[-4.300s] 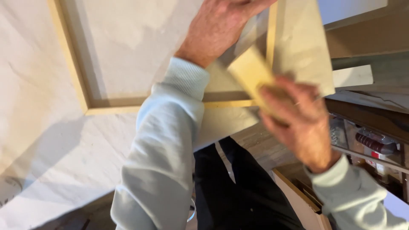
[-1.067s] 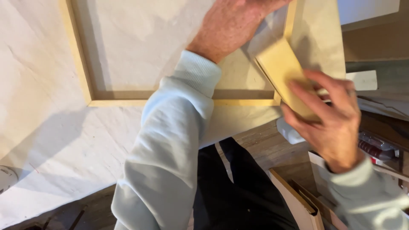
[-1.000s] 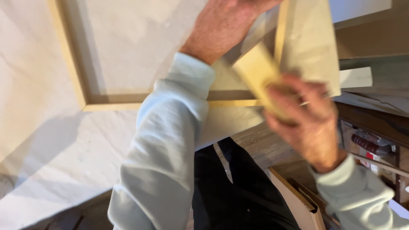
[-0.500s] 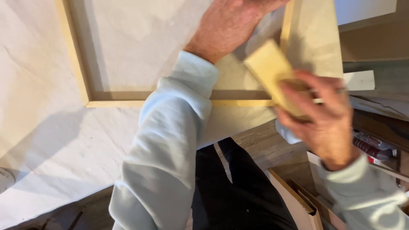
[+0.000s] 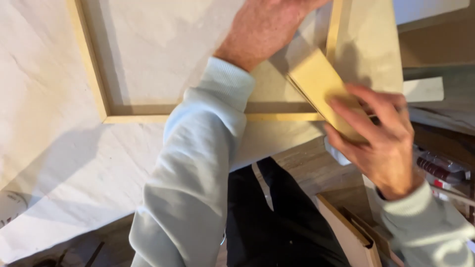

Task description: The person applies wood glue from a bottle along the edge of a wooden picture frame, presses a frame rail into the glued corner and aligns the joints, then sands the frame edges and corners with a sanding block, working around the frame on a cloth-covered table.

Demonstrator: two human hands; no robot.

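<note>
Wooden block, pale yellow and flat, lay tilted against the lower right corner of a wooden frame, just inside where the bottom rail met the right-hand rail. The right hand had its grip closed around the block's lower end, fingers spread over the top face and thumb below. The left hand pressed flat on the canvas-like cloth inside the frame, just above the block; its grip held nothing, though the fingertips ran out of view at the top edge. Both arms wore pale blue-grey sleeves. The frame lay on a white, marbled worktop that stretched left of and below it. Below the frame's right corner, dark trousers showed over a wooden floor. Right of the frame, beyond the right hand, a cluttered shelf held small items too blurred to name.
</note>
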